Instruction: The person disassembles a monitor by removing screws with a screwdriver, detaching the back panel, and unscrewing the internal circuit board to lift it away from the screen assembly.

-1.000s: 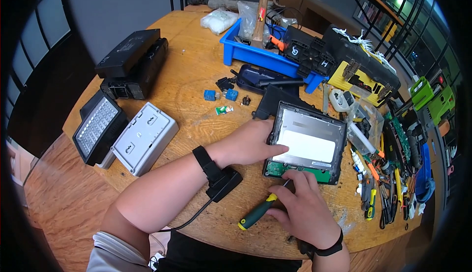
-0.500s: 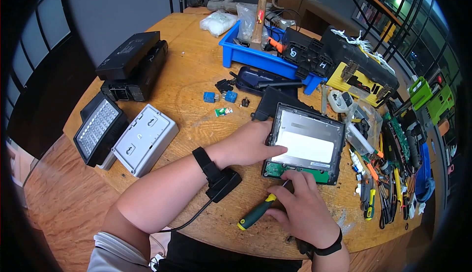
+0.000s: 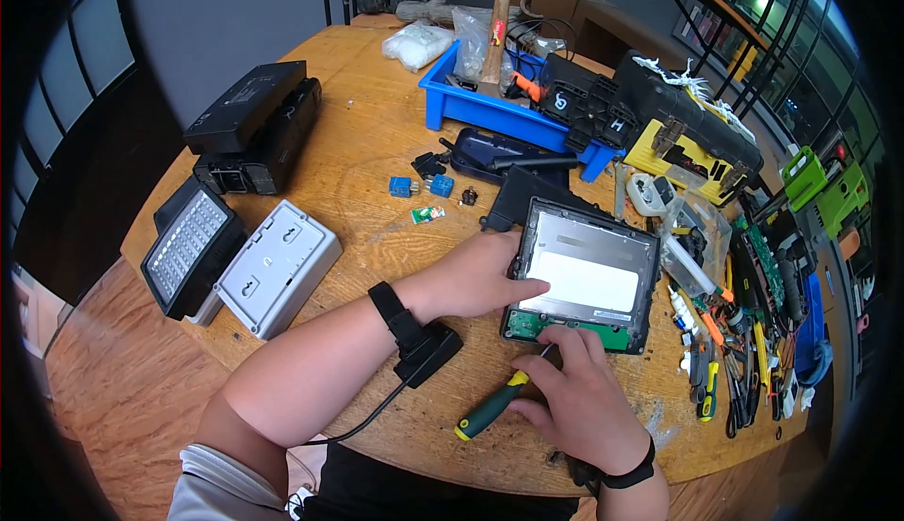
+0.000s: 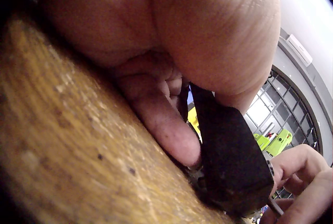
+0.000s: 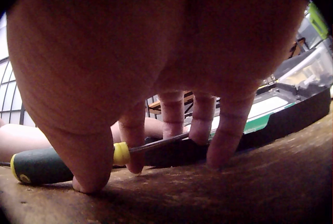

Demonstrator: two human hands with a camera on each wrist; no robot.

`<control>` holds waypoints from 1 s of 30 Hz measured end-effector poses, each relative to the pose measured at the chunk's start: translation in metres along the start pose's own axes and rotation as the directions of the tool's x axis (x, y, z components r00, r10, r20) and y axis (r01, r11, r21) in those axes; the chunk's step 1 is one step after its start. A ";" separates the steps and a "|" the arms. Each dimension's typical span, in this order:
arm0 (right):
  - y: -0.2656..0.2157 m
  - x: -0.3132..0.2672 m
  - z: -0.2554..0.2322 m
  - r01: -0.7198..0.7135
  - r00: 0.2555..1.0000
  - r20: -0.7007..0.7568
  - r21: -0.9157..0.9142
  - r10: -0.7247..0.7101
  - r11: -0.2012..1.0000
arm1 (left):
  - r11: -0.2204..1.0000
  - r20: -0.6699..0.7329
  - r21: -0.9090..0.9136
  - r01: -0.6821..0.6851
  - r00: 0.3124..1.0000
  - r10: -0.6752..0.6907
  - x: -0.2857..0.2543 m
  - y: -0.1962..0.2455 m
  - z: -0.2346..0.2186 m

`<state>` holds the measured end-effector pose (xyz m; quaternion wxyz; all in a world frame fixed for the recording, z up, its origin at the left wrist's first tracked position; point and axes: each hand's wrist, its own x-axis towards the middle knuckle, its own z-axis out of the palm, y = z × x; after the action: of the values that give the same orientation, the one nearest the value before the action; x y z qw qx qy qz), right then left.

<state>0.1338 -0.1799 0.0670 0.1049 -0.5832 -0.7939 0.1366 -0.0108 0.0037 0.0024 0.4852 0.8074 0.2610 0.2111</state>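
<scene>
An opened tablet-like display unit lies at the table's front right, with a silvery metal back, a white label and a black frame. Along its near edge runs a green circuit board. My left hand grips the unit's left side, thumb on top; the left wrist view shows fingers curled low beside its black edge. My right hand holds a green and yellow screwdriver between thumb and fingers. Its shaft points at the unit's near edge, where the fingertips cover the tip.
Blue relays and a small green-white packet lie beyond the left hand. A blue bin with a hammer stands behind. Tools, including another screwdriver, crowd the right. A white housing and black boxes stand left.
</scene>
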 end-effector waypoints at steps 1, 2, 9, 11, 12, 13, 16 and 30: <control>0.000 0.000 0.000 0.000 1.000 0.001 0.001 0.000 1.000 | 1.000 -0.011 -0.005 -0.024 1.000 0.024 0.000 -0.001 0.000; 0.000 0.000 0.000 0.000 1.000 0.001 0.001 0.000 1.000 | 1.000 -0.011 -0.005 -0.024 1.000 0.024 -0.001 0.003 -0.001; 0.001 0.000 0.001 -0.002 1.000 -0.001 0.013 0.002 1.000 | 0.995 0.049 -0.059 0.086 0.995 -0.083 -0.004 0.016 -0.006; 0.001 0.000 0.001 -0.002 1.000 0.000 0.014 0.002 1.000 | 0.995 0.046 -0.065 0.079 0.996 -0.076 -0.004 0.015 -0.006; 0.001 0.000 0.001 -0.005 1.000 0.003 0.015 0.005 1.000 | 0.995 0.042 -0.066 0.075 0.997 -0.072 -0.003 0.015 -0.005; 0.001 0.000 0.001 -0.008 1.000 0.006 0.016 0.007 1.000 | 0.995 0.037 -0.068 0.071 0.997 -0.069 -0.003 0.014 -0.005; 0.000 0.000 0.000 -0.006 1.000 0.002 0.011 0.006 1.000 | 0.999 -0.011 0.007 -0.037 0.999 0.037 -0.001 0.002 -0.001; 0.006 -0.002 0.003 0.024 0.999 -0.033 0.016 -0.023 1.000 | 0.991 0.021 -0.108 0.076 0.997 -0.074 -0.005 0.019 -0.005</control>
<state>0.1387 -0.1804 0.0622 0.1240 -0.5751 -0.7977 0.1323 -0.0135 -0.0034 0.0210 0.5382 0.7712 0.2750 0.1997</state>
